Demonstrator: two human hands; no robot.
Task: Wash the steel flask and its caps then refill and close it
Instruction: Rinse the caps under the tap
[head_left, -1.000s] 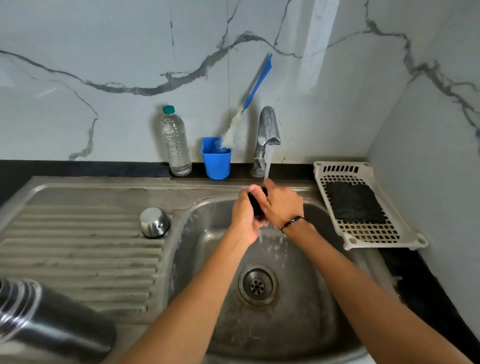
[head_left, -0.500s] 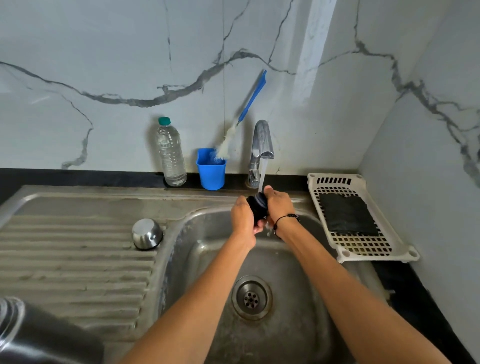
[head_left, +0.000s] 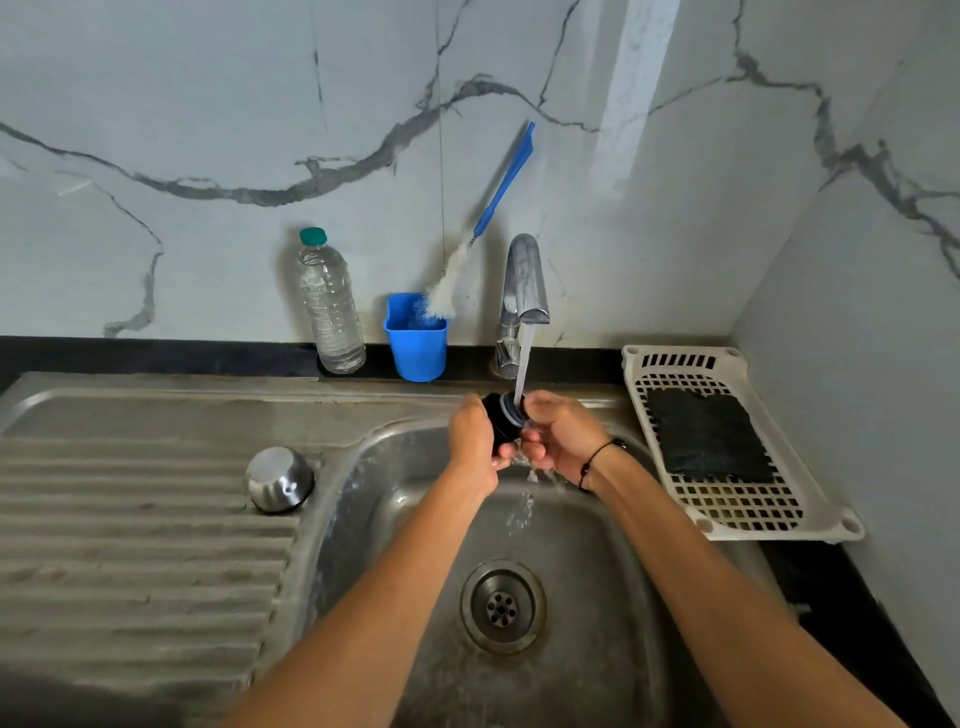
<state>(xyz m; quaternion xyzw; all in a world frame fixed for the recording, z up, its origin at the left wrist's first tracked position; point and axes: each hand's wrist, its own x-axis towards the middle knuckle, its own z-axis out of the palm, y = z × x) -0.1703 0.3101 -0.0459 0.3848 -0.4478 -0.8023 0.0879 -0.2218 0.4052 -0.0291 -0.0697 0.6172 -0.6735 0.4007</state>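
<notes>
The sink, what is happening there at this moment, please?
A person rinses a black cap under the running tap. The left hand grips the cap and the right hand holds its other end, over the sink. A steel cap sits upside down on the draining board.

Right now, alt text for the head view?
Both hands, left and right, hold a black cap under the running tap over a steel sink. A steel cup sits upside down on the drainboard, with a bottle behind.
</notes>
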